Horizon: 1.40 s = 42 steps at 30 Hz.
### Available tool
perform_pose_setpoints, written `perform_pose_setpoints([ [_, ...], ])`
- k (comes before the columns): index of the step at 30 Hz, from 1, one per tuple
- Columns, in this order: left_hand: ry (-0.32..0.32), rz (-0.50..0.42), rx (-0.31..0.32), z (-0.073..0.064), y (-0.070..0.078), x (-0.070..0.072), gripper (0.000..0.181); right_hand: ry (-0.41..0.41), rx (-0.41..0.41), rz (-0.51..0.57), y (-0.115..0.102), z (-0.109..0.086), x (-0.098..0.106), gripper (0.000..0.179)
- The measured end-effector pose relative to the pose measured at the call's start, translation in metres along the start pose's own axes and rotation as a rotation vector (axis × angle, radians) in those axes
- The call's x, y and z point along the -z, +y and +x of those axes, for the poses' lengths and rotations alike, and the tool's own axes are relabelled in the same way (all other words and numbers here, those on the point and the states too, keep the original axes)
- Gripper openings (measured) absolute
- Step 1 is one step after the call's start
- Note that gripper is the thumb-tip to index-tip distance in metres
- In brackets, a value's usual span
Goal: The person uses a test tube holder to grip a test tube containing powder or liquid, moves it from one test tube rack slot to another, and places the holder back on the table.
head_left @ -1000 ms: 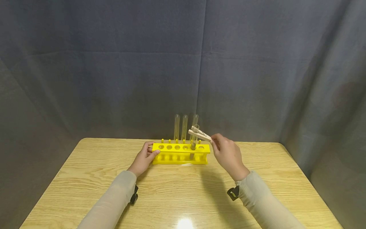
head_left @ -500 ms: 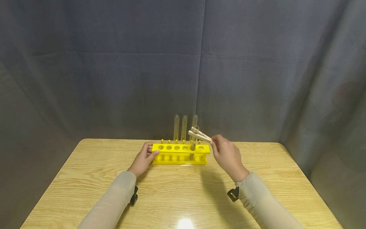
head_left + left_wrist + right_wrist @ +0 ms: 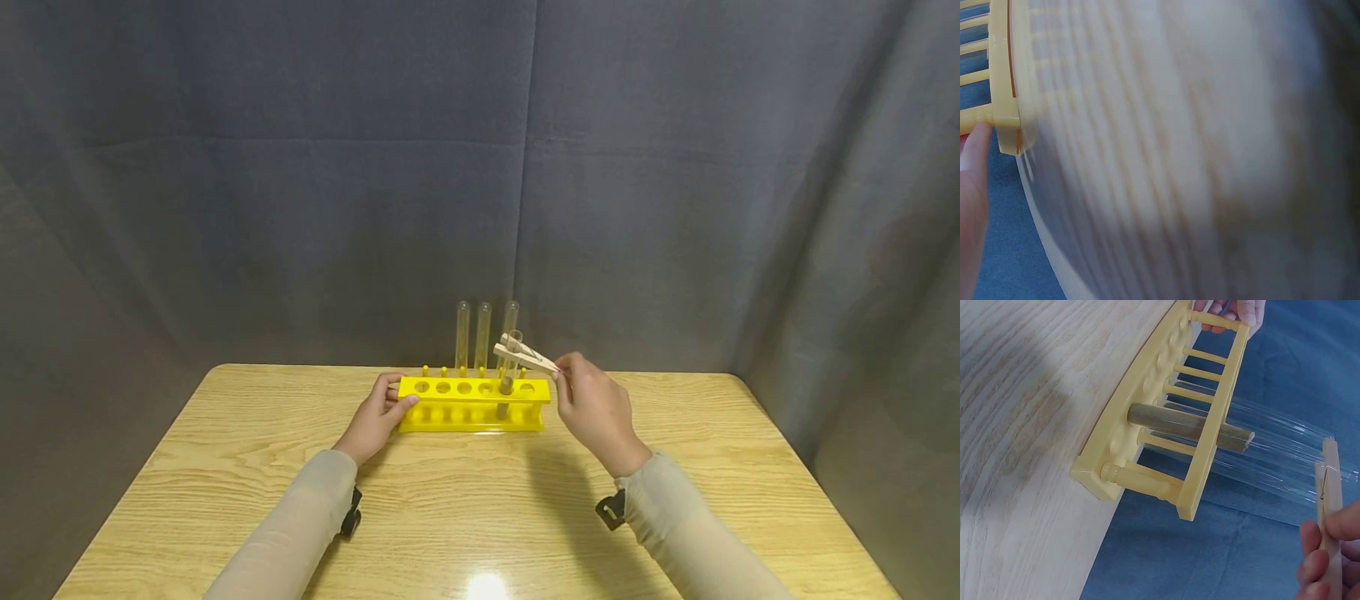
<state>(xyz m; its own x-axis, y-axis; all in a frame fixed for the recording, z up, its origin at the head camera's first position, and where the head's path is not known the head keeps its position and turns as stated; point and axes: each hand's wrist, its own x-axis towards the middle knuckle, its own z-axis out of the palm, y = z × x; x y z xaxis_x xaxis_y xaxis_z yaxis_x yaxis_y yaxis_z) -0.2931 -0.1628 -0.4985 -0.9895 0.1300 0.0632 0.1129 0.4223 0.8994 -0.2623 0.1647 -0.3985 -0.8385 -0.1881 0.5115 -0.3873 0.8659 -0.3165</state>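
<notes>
My left hand [image 3: 377, 423] grips the left end of a yellow test tube rack [image 3: 472, 398], thumb on its front. In the left wrist view, a finger [image 3: 974, 153] lies against the rack's end post [image 3: 1002, 75]. My right hand [image 3: 597, 410] pinches the tail of a wooden test tube holder [image 3: 531, 359]. The holder's far end is around a glass test tube [image 3: 512, 367] just under its mouth. That tube stands in the second hole from the right, with grey-brown matter [image 3: 1169, 422] filling its lower part, as the right wrist view shows.
Three bare glass test tubes [image 3: 462, 333] stand mouth down on the pegs along the rack's back. The wood-grain table's [image 3: 465, 500] far edge lies just behind the rack. A dark grey curtain [image 3: 337, 208] hangs behind and at the sides.
</notes>
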Motion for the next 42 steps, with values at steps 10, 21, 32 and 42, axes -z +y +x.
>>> perform_pose_setpoints([
  [10, -0.001, -0.006, -0.002, 0.0, -0.001, 0.0, 0.053, 0.041, 0.028, -0.015, 0.006, 0.0, -0.004, 0.012],
  [21, -0.003, -0.005, -0.003, 0.0, -0.001, 0.0, 0.055, 0.1, 0.044, 0.003, 0.004, 0.0, -0.002, 0.013],
  [32, -0.006, -0.01, -0.014, 0.001, -0.004, 0.0, 0.055, 0.145, 0.07, 0.007, 0.002, 0.002, 0.002, 0.013],
  [42, -0.003, -0.001, -0.01, 0.0, -0.001, 0.0, 0.054, 0.203, 0.087, 0.025, 0.0, 0.003, 0.005, 0.013],
])
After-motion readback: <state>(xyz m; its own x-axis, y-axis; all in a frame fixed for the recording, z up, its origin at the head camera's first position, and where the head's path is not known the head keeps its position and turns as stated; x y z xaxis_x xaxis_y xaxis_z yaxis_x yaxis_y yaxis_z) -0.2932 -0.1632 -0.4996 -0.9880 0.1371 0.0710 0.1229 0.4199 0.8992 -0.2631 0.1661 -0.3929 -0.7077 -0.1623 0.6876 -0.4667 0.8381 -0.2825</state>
